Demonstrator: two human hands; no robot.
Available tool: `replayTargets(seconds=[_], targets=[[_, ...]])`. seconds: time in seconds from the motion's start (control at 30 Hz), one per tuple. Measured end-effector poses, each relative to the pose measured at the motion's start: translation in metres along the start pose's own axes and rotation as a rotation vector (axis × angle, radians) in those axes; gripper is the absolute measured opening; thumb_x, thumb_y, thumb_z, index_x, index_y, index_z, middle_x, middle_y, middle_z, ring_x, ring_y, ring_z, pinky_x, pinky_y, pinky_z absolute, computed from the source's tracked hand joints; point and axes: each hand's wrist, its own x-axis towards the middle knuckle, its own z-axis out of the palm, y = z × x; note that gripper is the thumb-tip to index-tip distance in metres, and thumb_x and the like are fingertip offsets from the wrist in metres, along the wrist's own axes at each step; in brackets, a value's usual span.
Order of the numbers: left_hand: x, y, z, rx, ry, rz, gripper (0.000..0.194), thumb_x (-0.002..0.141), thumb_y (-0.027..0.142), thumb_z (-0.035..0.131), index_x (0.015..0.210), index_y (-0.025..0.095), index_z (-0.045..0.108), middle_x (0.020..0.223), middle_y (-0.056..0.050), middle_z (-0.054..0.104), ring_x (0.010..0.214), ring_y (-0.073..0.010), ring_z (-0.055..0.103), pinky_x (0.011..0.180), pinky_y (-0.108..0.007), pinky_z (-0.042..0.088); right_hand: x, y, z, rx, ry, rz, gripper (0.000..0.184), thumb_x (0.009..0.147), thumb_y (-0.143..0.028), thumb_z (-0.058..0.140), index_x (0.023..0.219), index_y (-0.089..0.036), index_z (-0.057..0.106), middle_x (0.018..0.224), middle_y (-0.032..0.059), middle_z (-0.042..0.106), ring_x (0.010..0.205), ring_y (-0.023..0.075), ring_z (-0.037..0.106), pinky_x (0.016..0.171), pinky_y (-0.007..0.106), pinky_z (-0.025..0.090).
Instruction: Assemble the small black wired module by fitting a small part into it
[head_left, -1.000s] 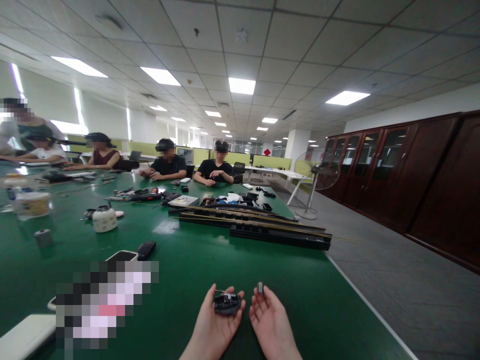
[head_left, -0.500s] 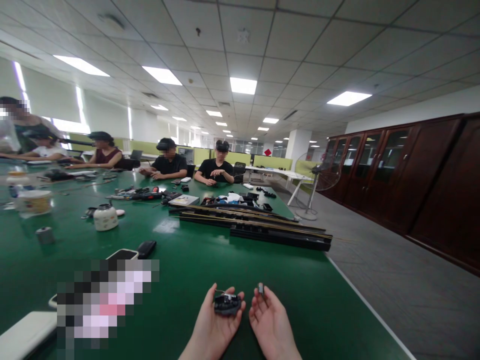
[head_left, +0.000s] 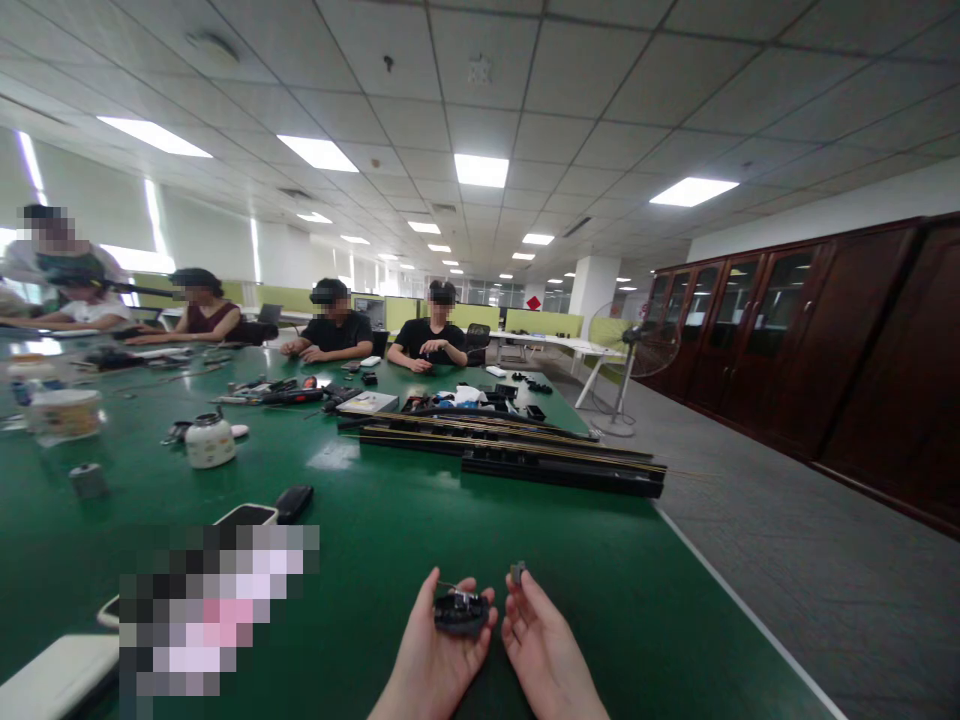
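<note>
Cupped in my left hand (head_left: 444, 650) is a small black device (head_left: 460, 614) with a silvery part on top and what looks like a thin wire near the thumb. The fingers curl round its far side. Close by on the right, my right hand (head_left: 544, 635) pinches a small grey metallic block (head_left: 517, 573) between thumb and forefinger, its other fingers loosely curled. Both hands are held apart above the green table (head_left: 375, 540), palms partly up. The exact kind of either piece is too small to make out.
Long black rails with thin brass-coloured rods (head_left: 510, 450) lie ahead. A white jar (head_left: 210, 440), a grey cylinder (head_left: 88, 480) and a phone-like item (head_left: 247, 516) are on the left. Several people sit across the table. A standing fan (head_left: 626, 370) is beyond the right edge.
Both hands have shifted slightly right in view. The small grey block has turned a little in my right fingers. My left hand keeps the black device.
</note>
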Motion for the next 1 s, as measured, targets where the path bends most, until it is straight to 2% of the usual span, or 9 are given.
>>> replayTargets(seconds=[0.1, 0.37, 0.53, 0.63, 0.73, 0.83, 1.0], targets=[[0.0, 0.001, 0.001, 0.013, -0.004, 0.004, 0.033, 0.07, 0.043, 0.054, 0.086, 0.015, 0.05, 0.08, -0.014, 0.064, 0.061, -0.0204, 0.062, 0.054, -0.027, 0.048, -0.001, 0.0, 0.002, -0.002, -0.004, -0.015, 0.025, 0.058, -0.024, 0.074, 0.08, -0.018, 0.063, 0.071, -0.002, 0.068, 0.056, 0.0074, 0.06, 0.052, 0.017, 0.046], [-0.002, 0.001, 0.003, 0.03, 0.021, 0.009, 0.032, 0.071, 0.044, 0.053, 0.086, 0.015, 0.05, 0.08, -0.015, 0.064, 0.061, -0.0206, 0.062, 0.052, -0.027, 0.047, 0.0, -0.004, 0.001, -0.225, 0.003, -0.21, 0.036, 0.054, -0.033, 0.075, 0.086, -0.021, 0.063, 0.082, 0.0003, 0.068, 0.065, 0.0115, 0.061, 0.055, 0.02, 0.047], [-0.001, 0.0, 0.003, 0.034, 0.032, 0.015, 0.031, 0.072, 0.043, 0.053, 0.084, 0.014, 0.051, 0.078, -0.015, 0.064, 0.061, -0.0204, 0.062, 0.053, -0.027, 0.048, 0.002, -0.002, -0.001, -0.603, -0.052, -0.445, 0.035, 0.063, -0.038, 0.067, 0.092, -0.019, 0.062, 0.094, 0.0063, 0.066, 0.086, 0.0201, 0.06, 0.073, 0.03, 0.047], [0.001, -0.002, 0.001, -0.016, 0.031, 0.055, 0.027, 0.073, 0.039, 0.052, 0.08, 0.012, 0.051, 0.072, -0.011, 0.063, 0.062, -0.0181, 0.061, 0.056, -0.027, 0.049, -0.005, 0.001, 0.002, -0.937, -0.16, -0.619, 0.024, 0.067, -0.031, 0.063, 0.089, -0.02, 0.064, 0.094, 0.0068, 0.065, 0.091, 0.0224, 0.058, 0.083, 0.036, 0.044], [0.002, -0.004, 0.0, -0.074, -0.004, 0.084, 0.023, 0.075, 0.036, 0.051, 0.076, 0.013, 0.051, 0.069, -0.007, 0.062, 0.061, -0.0157, 0.06, 0.06, -0.028, 0.05, -0.014, 0.003, 0.008, -1.161, -0.27, -0.796, 0.017, 0.069, -0.021, 0.06, 0.085, -0.023, 0.066, 0.098, 0.0065, 0.062, 0.099, 0.0227, 0.053, 0.089, 0.038, 0.04], [0.002, -0.004, 0.0, -0.084, -0.012, 0.096, 0.021, 0.076, 0.034, 0.051, 0.075, 0.013, 0.051, 0.067, -0.004, 0.061, 0.06, -0.0141, 0.059, 0.063, -0.029, 0.05, -0.019, 0.004, 0.01, -1.275, -0.327, -0.865, 0.02, 0.069, -0.017, 0.059, 0.087, -0.026, 0.065, 0.1, 0.0063, 0.061, 0.1, 0.0223, 0.051, 0.089, 0.038, 0.04], [0.004, -0.004, -0.001, -0.097, 0.001, 0.126, 0.02, 0.076, 0.034, 0.051, 0.074, 0.013, 0.051, 0.067, -0.003, 0.059, 0.06, -0.0136, 0.059, 0.061, -0.029, 0.05, -0.019, 0.004, 0.01, -1.363, -0.327, -0.925, 0.023, 0.069, -0.016, 0.06, 0.089, -0.027, 0.065, 0.102, 0.0063, 0.06, 0.101, 0.0227, 0.05, 0.088, 0.039, 0.04]])
